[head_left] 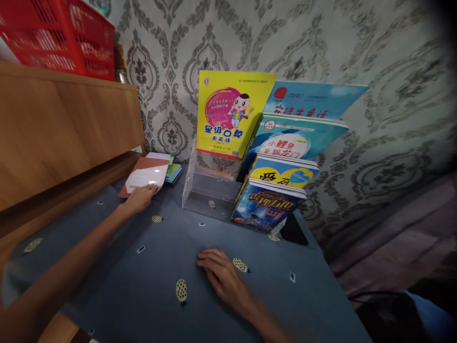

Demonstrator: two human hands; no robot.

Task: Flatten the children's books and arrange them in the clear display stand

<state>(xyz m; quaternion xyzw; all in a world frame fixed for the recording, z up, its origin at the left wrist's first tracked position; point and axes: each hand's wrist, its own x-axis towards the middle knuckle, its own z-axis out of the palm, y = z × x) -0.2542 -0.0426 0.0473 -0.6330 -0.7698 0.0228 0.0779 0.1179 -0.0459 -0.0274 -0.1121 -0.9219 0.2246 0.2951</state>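
Observation:
At the left of the head view, my left hand (140, 198) has its fingers closed on the near edge of a red-brown and white book (149, 174). That book lies on top of other books (173, 172), whose green and yellow covers peek out at the right. My right hand (222, 275) rests on the tablecloth with its fingers out and loosely bent, holding nothing. Beyond it stands a clear stepped rack (209, 190). A yellow book (233, 114) leans upright in the rack's back left. Blue books (266, 205) and others fill its right side in rising tiers.
A blue-grey cloth (157, 257) with pineapple prints covers the table. To the left is a wooden cabinet (71, 119) with a red basket (60, 38) on top. A flat black object (294, 228) lies right of the rack, and patterned wallpaper (167, 95) rises behind.

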